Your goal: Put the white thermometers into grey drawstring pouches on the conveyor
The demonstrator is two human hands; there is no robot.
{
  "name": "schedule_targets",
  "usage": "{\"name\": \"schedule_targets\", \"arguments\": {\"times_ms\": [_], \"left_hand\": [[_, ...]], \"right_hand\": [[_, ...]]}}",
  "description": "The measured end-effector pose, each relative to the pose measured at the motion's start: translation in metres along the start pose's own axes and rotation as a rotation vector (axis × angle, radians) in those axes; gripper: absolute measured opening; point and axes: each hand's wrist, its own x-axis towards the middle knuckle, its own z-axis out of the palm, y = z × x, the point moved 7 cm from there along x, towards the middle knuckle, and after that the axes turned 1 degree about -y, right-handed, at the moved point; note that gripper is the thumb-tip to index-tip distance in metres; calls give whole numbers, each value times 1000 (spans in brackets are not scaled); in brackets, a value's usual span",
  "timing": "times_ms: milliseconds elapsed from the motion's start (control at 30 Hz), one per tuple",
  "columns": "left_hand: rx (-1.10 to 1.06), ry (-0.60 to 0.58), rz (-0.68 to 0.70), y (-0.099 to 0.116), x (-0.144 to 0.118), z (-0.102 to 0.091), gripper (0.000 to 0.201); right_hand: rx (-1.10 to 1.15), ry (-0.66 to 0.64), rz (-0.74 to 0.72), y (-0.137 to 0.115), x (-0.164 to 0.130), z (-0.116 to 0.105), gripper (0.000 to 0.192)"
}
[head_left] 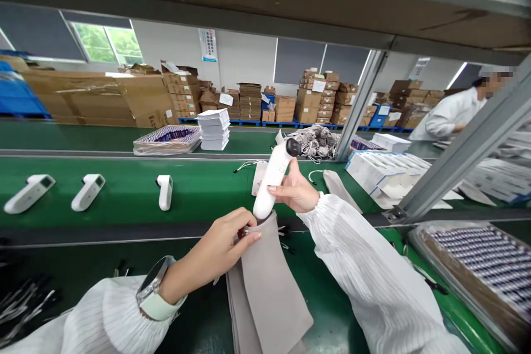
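Note:
A white handheld infrared thermometer (272, 180) with a black round tip is tilted in front of me. My right hand (296, 189) is closed around its upper part. Its lower end is at the mouth of a grey fabric pouch (274, 282); how far in it sits is hidden. My left hand (230, 240) pinches the pouch's rim at the left side. Beneath that pouch lie more grey pouches (238, 310). On the green conveyor belt to the left rest a white thermometer (165, 192), a second thermometer (88, 192) and a third thermometer (30, 193).
A grey pouch (342, 191) lies on the belt beyond my right hand, near white boxes (385, 171). A metal post (460, 144) slants up on the right beside a battery tray (485, 265). Drawcords (25, 304) lie at lower left. A co-worker (448, 113) stands at far right.

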Motion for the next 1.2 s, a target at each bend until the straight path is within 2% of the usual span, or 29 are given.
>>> {"name": "schedule_targets", "arguments": {"times_ms": [100, 167, 233, 267, 367, 500, 567, 633, 700, 733, 800, 833, 867, 900, 933, 967, 1033, 1067, 1100, 1133, 1167, 1200], "left_hand": [[-20, 36, 20, 2, 0, -7, 16], [-19, 102, 24, 2, 1, -15, 15], [-12, 180, 16, 1, 2, -23, 13], [-6, 206, 2, 1, 3, -27, 14], [14, 231, -64, -1, 5, -33, 17], [38, 320, -81, 2, 7, -44, 21], [86, 355, -81, 1, 6, -49, 21], [132, 318, -159, -5, 4, -52, 26], [130, 176, -273, -12, 2, -48, 30], [103, 89, -303, -13, 0, -44, 31], [-10, -37, -284, -7, -4, -36, 37], [-96, -53, -261, -3, -5, -35, 39], [-191, -29, -249, -1, -5, -34, 39], [-283, 28, -246, 0, -4, -36, 37], [-366, 100, -243, -1, -4, -37, 33], [-433, 173, -231, -3, -3, -39, 29], [-502, 296, -173, -5, -1, -40, 21], [-510, 324, -132, -5, 0, -39, 18], [-505, 334, -94, -4, 1, -37, 17], [-484, 344, -59, -2, 1, -36, 16], [-447, 372, -24, 1, 0, -35, 15], [-394, 422, 7, 3, -2, -35, 14]], "right_hand": [[-21, -60, 19, 5, 2, 2, 93], [-93, -56, -3, 6, 3, 0, 73], [-209, -94, -1, 10, 4, 1, 42], [-267, -130, 23, 15, 4, 4, 40], [-397, -226, 148, 34, 1, 14, 59], [-541, -250, 255, 47, -7, 26, 70], [-659, -146, 106, 33, -6, 25, 67], [-841, 84, -171, 9, -6, 9, 55], [-1049, 345, -385, -10, -7, -18, 46], [-1134, 465, -434, -15, -8, -35, 45], [-1211, 643, -449, -18, -5, -70, 46], [-1184, 688, -421, -16, -3, -84, 46], [-1110, 676, -369, -11, 0, -93, 46], [-999, 590, -295, -1, 6, -94, 45], [-861, 435, -211, 11, 11, -85, 44], [-713, 231, -127, 26, 15, -66, 43], [-456, -168, -20, 50, 12, -11, 56], [-376, -290, -20, 56, 7, 16, 66], [-331, -313, -54, 56, 4, 34, 68], [-315, -259, -101, 52, 2, 43, 65], [-320, -136, -158, 44, 2, 42, 58], [-340, 44, -233, 32, 1, 31, 51]]}}
